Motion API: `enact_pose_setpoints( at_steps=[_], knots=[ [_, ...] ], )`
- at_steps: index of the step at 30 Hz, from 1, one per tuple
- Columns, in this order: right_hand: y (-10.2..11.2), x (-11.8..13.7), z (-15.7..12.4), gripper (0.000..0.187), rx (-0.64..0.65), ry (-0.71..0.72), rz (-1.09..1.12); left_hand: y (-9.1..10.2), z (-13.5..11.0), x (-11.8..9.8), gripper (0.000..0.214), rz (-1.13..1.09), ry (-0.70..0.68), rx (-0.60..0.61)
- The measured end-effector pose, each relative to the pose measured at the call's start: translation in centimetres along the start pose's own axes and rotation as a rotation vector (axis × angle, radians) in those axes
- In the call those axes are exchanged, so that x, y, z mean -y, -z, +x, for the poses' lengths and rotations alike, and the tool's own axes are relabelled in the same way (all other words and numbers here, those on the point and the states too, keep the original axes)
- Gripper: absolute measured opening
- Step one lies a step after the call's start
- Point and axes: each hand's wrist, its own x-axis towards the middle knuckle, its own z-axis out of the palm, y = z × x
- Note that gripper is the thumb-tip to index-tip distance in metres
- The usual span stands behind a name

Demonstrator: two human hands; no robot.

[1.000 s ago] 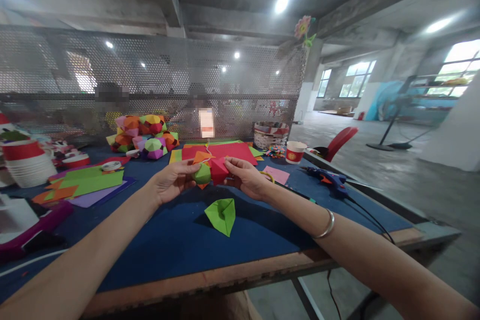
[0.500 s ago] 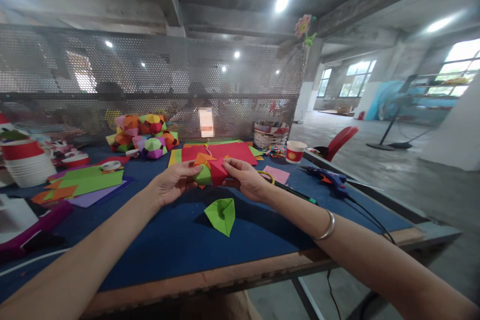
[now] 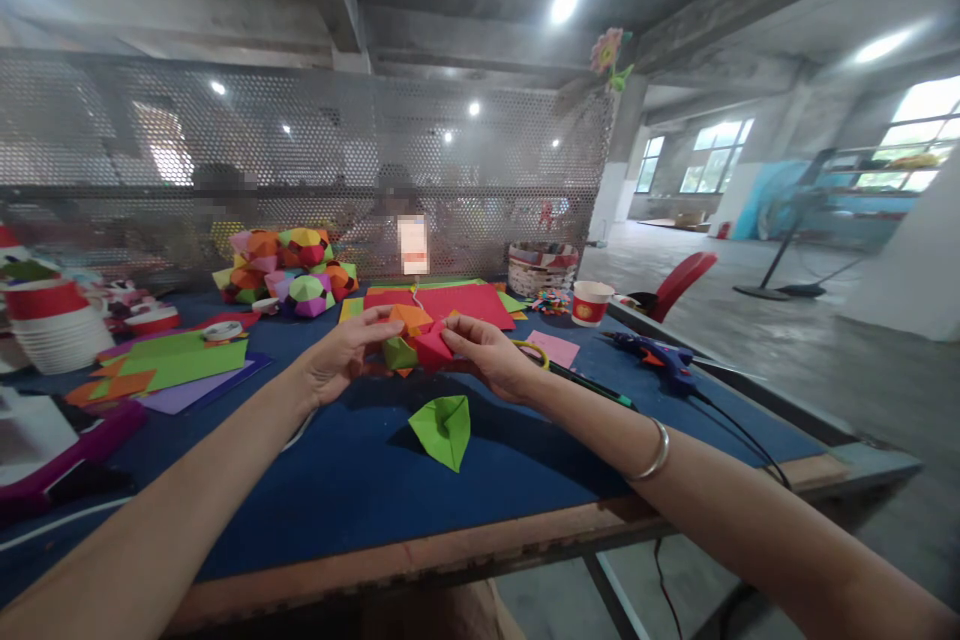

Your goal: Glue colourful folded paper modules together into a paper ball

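Observation:
Between my two hands, just above the blue tabletop, is a folded paper model point(image 3: 411, 322) with orange, green and red faces. My left hand point(image 3: 346, 348) is closed on its orange and green side, thumb on top. With thumb and fingertips, my right hand point(image 3: 480, 352) pinches the red side. The fingers behind the model are partly hidden. Nearer to me, a loose folded green paper piece point(image 3: 441, 432) lies on the table, touched by neither hand. Red paper sheets point(image 3: 480, 302) lie stacked behind the hands.
Finished paper balls point(image 3: 307, 295) sit at the back left, near green paper sheets point(image 3: 184, 360) and stacked paper cups point(image 3: 56, 325). To the right are yellow-handled scissors point(image 3: 534, 352), a paper cup point(image 3: 591, 303), a woven basket point(image 3: 541, 270) and a blue glue gun point(image 3: 660, 360) with its cord.
The paper model has turned in my hands, so its orange face shows more on top and the green less. My left fingers have shifted slightly up. The loose green piece stays put.

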Motion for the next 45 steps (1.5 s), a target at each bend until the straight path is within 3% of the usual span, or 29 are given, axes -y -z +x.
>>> enact_pose_setpoints(
  at_steps=[5,10,25,30,36,41,45],
  knots=[
    [0.1,-0.1,0.0,0.05,0.024,0.034,-0.075,-0.2,-0.2,0.0,0.057,0.035,-0.02,0.082],
    [0.1,-0.3,0.0,0.044,0.046,0.07,-0.158,-0.4,-0.5,0.0,0.082,0.01,-0.029,0.081],
    [-0.1,-0.2,0.0,0.042,0.09,0.107,-0.272,-0.1,-0.1,0.7,0.092,0.031,-0.024,0.103],
    [-0.3,-0.1,-0.1,0.042,0.078,0.088,-0.23,-0.1,0.0,0.7,0.08,-0.023,0.006,0.07],
    [-0.4,0.3,-0.2,0.049,-0.003,0.063,-0.117,0.2,0.4,0.9,0.05,-0.156,0.032,0.135],
    [-0.5,0.7,-0.3,0.047,-0.046,0.059,-0.112,0.3,0.5,0.6,0.024,-0.214,0.078,0.113],
    [-0.5,0.8,-0.3,0.046,-0.115,0.04,-0.086,0.2,0.3,0.2,0.018,-0.251,0.08,0.085]
  ],
)
